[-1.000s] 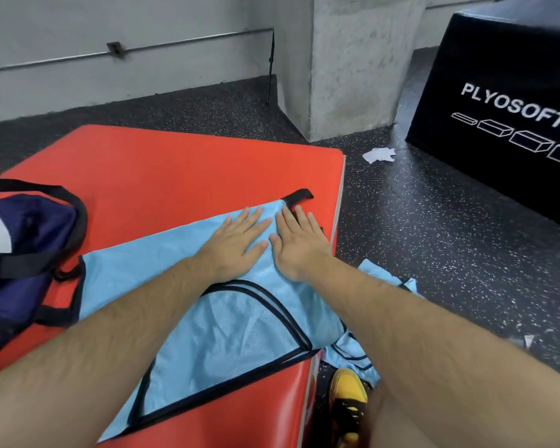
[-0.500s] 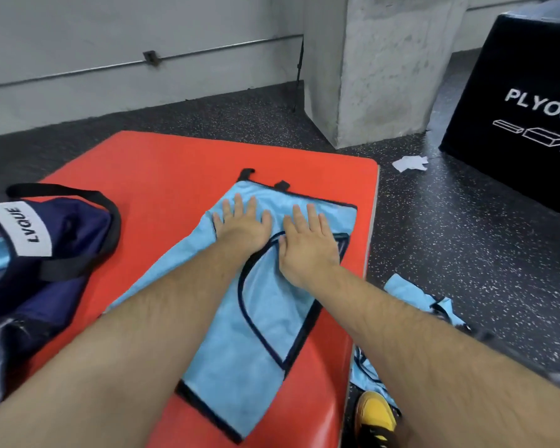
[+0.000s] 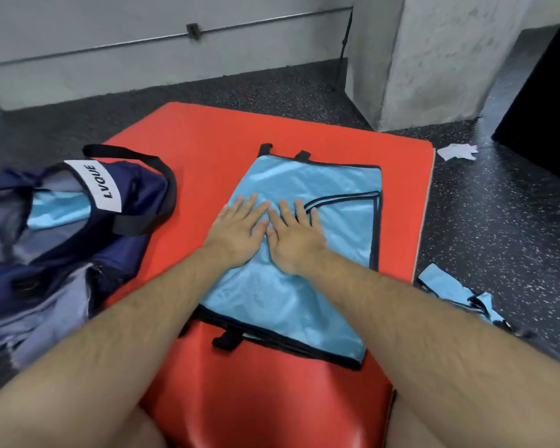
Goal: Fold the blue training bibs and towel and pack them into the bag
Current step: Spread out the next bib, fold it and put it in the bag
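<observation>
Far left, the navy bag (image 3: 78,227) slumps open over the left edge of the red mat (image 3: 207,134), with light blue fabric showing in its mouth. Moving in, the left hand (image 3: 236,231) lies flat with straight fingers, pressing down on the folded blue bib (image 3: 304,182) at mid-mat. The right hand (image 3: 296,242) sits just beside it, thumbs nearly touching, palm down, gripping nothing. That bib looks thin, light and glossy. I'd call it limp and slippery, likely to slide or spring open once unpinned. Best purchase, I reckon, is pinching both layers at the black-bound edges or corners. Out right, a second bib (image 3: 450,289) lies crumpled on the speckled floor (image 3: 498,221), just off the mat.
</observation>
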